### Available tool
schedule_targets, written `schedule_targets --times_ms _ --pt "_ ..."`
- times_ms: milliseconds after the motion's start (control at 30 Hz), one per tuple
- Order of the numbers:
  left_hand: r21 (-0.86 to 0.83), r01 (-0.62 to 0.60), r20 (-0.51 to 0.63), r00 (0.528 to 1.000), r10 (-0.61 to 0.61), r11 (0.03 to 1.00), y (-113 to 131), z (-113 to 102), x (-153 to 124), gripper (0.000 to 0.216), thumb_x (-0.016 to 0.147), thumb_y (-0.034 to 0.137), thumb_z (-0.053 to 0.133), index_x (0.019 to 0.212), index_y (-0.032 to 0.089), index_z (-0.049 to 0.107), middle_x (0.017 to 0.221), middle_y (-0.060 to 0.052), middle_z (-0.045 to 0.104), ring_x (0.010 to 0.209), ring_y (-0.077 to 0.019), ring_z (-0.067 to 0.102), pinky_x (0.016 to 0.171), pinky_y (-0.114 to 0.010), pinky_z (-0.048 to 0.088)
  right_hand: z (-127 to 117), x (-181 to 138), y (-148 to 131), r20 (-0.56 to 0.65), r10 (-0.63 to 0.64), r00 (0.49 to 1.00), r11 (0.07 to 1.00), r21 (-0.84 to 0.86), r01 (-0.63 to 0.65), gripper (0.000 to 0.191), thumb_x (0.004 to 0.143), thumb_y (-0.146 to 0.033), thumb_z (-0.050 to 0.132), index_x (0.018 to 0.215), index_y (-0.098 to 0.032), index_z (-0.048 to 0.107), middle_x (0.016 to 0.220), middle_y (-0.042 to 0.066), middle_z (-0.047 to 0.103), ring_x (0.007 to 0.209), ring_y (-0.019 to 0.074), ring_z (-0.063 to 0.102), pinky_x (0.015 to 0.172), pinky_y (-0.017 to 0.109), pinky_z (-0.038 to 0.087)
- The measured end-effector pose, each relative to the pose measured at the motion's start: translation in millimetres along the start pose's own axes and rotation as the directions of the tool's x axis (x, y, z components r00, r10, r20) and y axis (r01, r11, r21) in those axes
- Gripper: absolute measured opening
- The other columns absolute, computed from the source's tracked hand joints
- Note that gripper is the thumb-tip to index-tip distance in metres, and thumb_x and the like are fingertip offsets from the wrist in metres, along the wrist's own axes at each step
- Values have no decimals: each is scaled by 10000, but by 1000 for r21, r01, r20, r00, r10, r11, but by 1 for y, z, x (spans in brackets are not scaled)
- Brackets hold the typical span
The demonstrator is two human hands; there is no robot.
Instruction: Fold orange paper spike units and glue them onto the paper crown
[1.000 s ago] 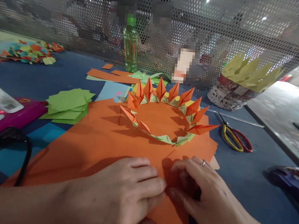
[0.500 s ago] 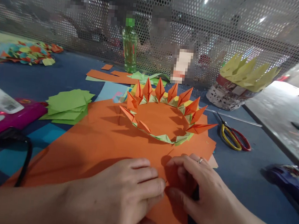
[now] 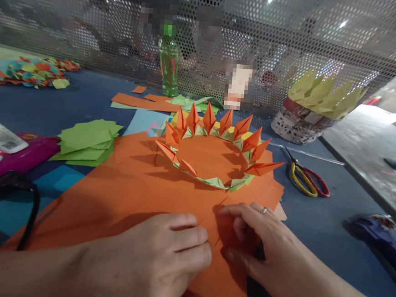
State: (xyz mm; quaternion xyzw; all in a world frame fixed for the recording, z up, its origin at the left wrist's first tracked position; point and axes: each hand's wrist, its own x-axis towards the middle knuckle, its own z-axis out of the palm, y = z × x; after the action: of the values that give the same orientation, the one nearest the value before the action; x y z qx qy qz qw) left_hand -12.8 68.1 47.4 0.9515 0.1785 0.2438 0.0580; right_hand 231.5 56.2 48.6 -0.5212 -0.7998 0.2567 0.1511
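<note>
A ring crown [image 3: 212, 181] of folded green paper with orange points around it lies on large orange paper [image 3: 140, 185]. Nearer to me, my left hand [image 3: 165, 256] is closed, its fingers curled together on orange paper at the sheet's near part; the thumb is mostly hidden. Thin edges or creases show between my hands, but one orange blends into the other, so the piece's outline is unclear. My right hand [image 3: 262, 245], with a ring on one finger, rests at the sheet's right side. Its thumb and fingers are curved and apart, with orange paper between them.
Scissors [image 3: 305, 177] and a blue tool [image 3: 379, 240] lie right. At left are green paper squares [image 3: 87, 140], a magenta device [image 3: 36, 154] with a black cable, and a pile of paper bits [image 3: 29, 71]. Behind stand a green bottle [image 3: 169, 64], a paper-covered pot [image 3: 299, 122] and a perforated metal screen.
The view has shifted slightly, moving everything a little left in the picture. My left fingertips have drawn back a little from my right hand, so the gap between them is wider.
</note>
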Motion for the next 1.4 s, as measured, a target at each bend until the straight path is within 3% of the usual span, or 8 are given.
schedule_targets --times_ms 167,400,533,633,767,967,1167,1400 --pt "-28 18 -13 1000 -18 999 3 0 -3 319 1051 326 483 1034 157 753 940 -22 774 796 -171 653 838 -325 484 -2 0 -1 28 3 1000 999 38 -4 524 759 -45 607 1213 -301 559 896 -29 629 809 163 575 751 318 437" --pt "29 2 -7 1000 -2 1000 3 5 -7 354 1008 324 574 706 192 704 917 -20 770 797 -171 649 835 -329 489 12 2 -8 -76 -3 997 999 -42 0 446 771 -180 700 1186 -266 560 948 3 655 877 210 583 796 384 446" --pt "5 -7 2 1000 7 1000 2 4 -5 324 1005 312 579 742 187 722 937 -22 774 803 -169 660 850 -329 490 8 4 -7 -23 60 998 998 -15 -60 443 800 -191 696 1213 -278 563 901 -13 639 837 194 585 780 371 444" --pt "-21 -3 -21 1000 2 1000 0 2 -4 282 1027 310 541 921 167 760 944 -29 776 820 -173 669 876 -317 489 2 3 -3 24 75 997 997 30 -76 500 787 -120 663 1242 -301 561 896 -28 632 824 174 596 780 348 450" --pt "-40 -11 -23 1000 10 999 -1 0 -6 297 1045 302 500 1023 156 758 933 -37 779 820 -184 676 892 -317 485 -8 1 2 77 32 996 997 65 -37 618 748 8 587 1269 -323 561 924 -38 655 839 154 609 790 311 465" --pt "-70 -33 15 999 34 997 -3 -3 -3 281 1036 301 517 1061 131 739 954 -43 772 856 -188 682 893 -307 493 -27 3 9 205 -63 977 990 138 34 661 801 5 570 1364 -335 500 1043 -32 685 926 149 654 847 294 523" --pt "-19 -48 43 998 48 999 -5 1 -4 261 1011 345 557 1039 156 735 884 -66 752 829 -199 674 858 -314 527 -32 12 17 71 -131 989 990 68 126 656 804 25 519 1355 -331 505 1194 5 629 916 140 632 792 267 551" --pt "-12 -58 32 998 58 998 -6 0 -4 274 1015 351 544 997 158 737 884 -71 753 846 -195 674 867 -306 534 -25 15 20 33 -225 974 974 -15 226 743 727 84 405 1343 -310 533 1391 43 519 1314 194 510 1116 404 439"
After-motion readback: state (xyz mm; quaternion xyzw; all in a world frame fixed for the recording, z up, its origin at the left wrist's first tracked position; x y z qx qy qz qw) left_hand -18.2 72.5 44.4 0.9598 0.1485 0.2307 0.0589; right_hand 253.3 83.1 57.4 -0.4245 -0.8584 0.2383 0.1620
